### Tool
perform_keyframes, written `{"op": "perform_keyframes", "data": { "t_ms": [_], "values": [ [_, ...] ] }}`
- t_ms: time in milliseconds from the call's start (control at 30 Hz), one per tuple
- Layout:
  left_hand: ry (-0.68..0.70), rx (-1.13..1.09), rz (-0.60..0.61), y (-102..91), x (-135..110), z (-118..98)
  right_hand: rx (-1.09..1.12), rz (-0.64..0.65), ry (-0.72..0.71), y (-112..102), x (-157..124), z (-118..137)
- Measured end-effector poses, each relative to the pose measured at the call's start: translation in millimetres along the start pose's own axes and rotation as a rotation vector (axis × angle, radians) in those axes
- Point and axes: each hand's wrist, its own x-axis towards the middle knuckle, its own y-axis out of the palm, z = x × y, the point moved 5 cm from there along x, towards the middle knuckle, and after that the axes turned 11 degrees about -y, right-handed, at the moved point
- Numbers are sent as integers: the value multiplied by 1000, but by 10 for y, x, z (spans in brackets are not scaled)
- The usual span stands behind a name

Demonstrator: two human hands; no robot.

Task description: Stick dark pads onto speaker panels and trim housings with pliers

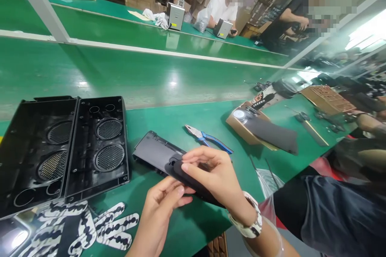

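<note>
My right hand (212, 170) grips the upper edge of a long, dark strip with a rounded end (193, 181), thumb on top. At the strip's lower edge, my left hand (169, 200) has its thumb and fingers closed on it. The strip's far end is hidden under my right hand and wrist. Just beyond, a dark grey plastic housing (155, 150) lies on the green bench, partly covered by the strip and my fingers. Blue-handled pliers (215, 141) rest behind my right hand.
Two black speaker shells (101, 156) with round mesh grilles lie open at left. Black-and-white patterned strips (120, 225) are in front of them. An open cardboard box (241, 130) holds a dark panel (274, 132). A person (331, 204) sits close at right.
</note>
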Motion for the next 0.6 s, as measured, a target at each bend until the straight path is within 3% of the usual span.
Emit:
{"op": "perform_keyframes", "data": {
  "t_ms": [200,400,600],
  "values": [
    [40,111,-95,-107,62,-172,-120,-9,-6,53,74,-30],
    [50,186,-74,-114,71,-181,-164,18,51,83,118,-44],
    [41,179,0,-111,75,-172,-224,-44,77,97,104,-67]
  ]
}}
